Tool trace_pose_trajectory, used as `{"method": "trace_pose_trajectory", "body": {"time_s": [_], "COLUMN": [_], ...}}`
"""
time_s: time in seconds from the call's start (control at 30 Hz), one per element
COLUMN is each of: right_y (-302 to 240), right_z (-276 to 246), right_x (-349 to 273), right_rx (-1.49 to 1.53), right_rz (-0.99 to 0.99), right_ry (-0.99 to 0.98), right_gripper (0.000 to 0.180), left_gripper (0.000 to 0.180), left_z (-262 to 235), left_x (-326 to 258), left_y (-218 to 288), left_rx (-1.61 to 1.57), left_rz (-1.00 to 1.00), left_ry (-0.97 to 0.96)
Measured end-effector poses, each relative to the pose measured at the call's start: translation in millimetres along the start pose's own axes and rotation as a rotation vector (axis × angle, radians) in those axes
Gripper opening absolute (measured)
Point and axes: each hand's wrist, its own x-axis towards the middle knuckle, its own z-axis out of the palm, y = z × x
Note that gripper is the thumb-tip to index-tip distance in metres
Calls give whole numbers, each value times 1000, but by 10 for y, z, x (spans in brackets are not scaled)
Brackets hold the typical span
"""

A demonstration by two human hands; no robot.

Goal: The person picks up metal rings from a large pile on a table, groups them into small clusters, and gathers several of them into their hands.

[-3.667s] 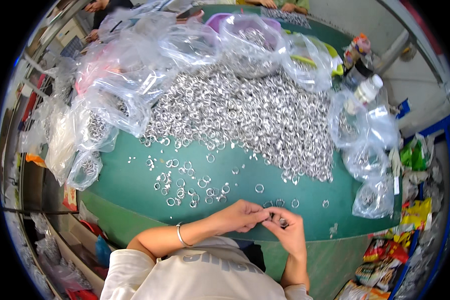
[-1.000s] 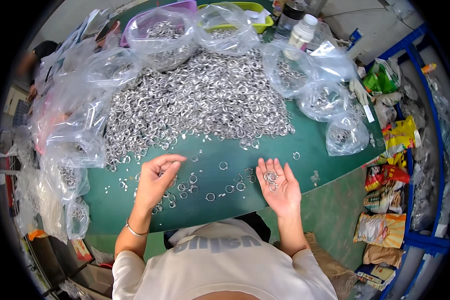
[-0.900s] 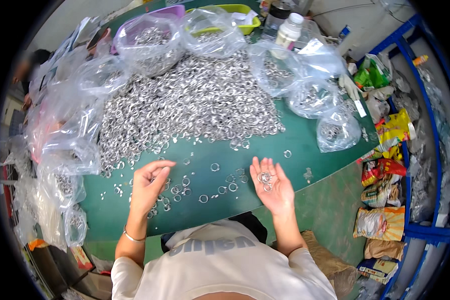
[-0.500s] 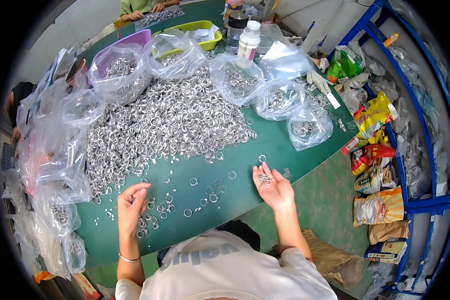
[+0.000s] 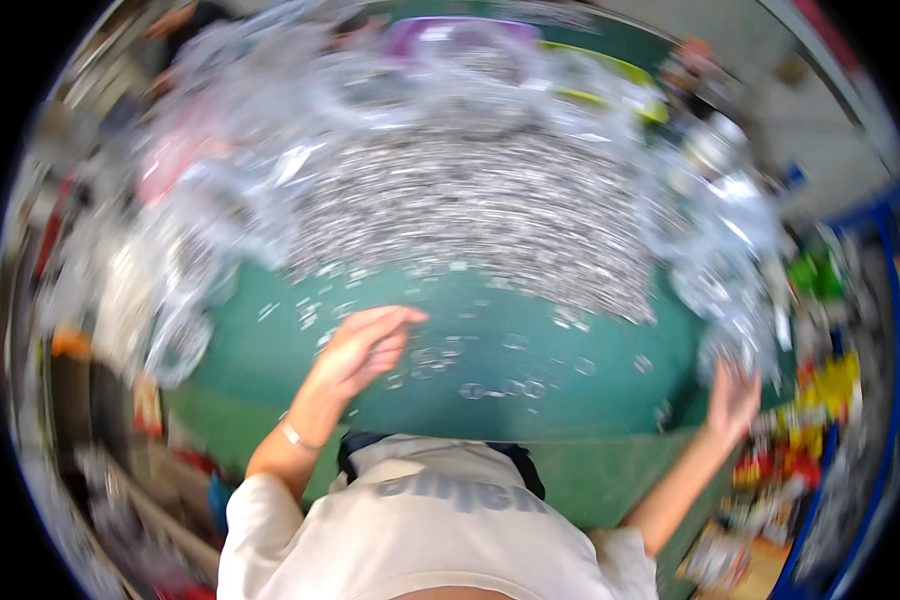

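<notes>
The picture is smeared by head motion. A big heap of small silvery metal rings (image 5: 490, 210) covers the far half of a green table (image 5: 590, 410). My left hand (image 5: 365, 345) hovers palm down over a few loose rings (image 5: 500, 388) near the front edge, fingers stretched forward, nothing seen in it. My right hand (image 5: 732, 400) is flung out to the table's right end, fingers up, just below a clear plastic bag of rings (image 5: 740, 320). The blur hides whether anything lies in that palm.
Clear plastic bags of rings (image 5: 185, 330) ring the heap on the left, back and right. A purple tub (image 5: 450, 35) stands at the far edge. Colourful packets (image 5: 820, 390) and a blue rack (image 5: 885, 330) lie to the right of the table.
My right hand, which held several rings in its open palm near the middle, has swung out to the right end by the bag. My left hand stays over the loose rings. The view has swung.
</notes>
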Motion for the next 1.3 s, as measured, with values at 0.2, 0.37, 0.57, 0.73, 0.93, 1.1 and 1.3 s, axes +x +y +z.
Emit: {"method": "trace_pose_trajectory", "body": {"time_s": [0.2, 0.37, 0.57, 0.73, 0.93, 1.1, 1.3], "right_y": [-523, -625, -20, 734, 1480, 1666, 1697], "right_z": [-999, -652, -177, 295, 601, 533, 477], "right_x": [1177, 1396, 599, -381, -1256, -1365, -1371], "right_rx": [113, -292, -630, -1046, -1425, -1424, -1451], "right_rz": [57, 130, -218, -760, -475, -413, -516], "right_ry": [121, 162, 81, -2, -752, -816, -757], "right_gripper": [47, 31, 50, 44, 31, 28, 25], "left_gripper": [32, 43, 47, 42, 25, 21, 19], "left_z": [-249, -232, -271, -329, -924, -1138, -2322], "left_x": [-159, -271, -348, -376, -417, -870, -1197], "left_y": [-185, -221, -236, -245, -712, -484, -115], "left_rx": [-537, -668, -760, -865, -1066, -1054, -1218], "left_rz": [-44, -4, 85, 126, 300, 508, 941], "left_ry": [20, 70, 18, 43, -108, 652, 735]}}
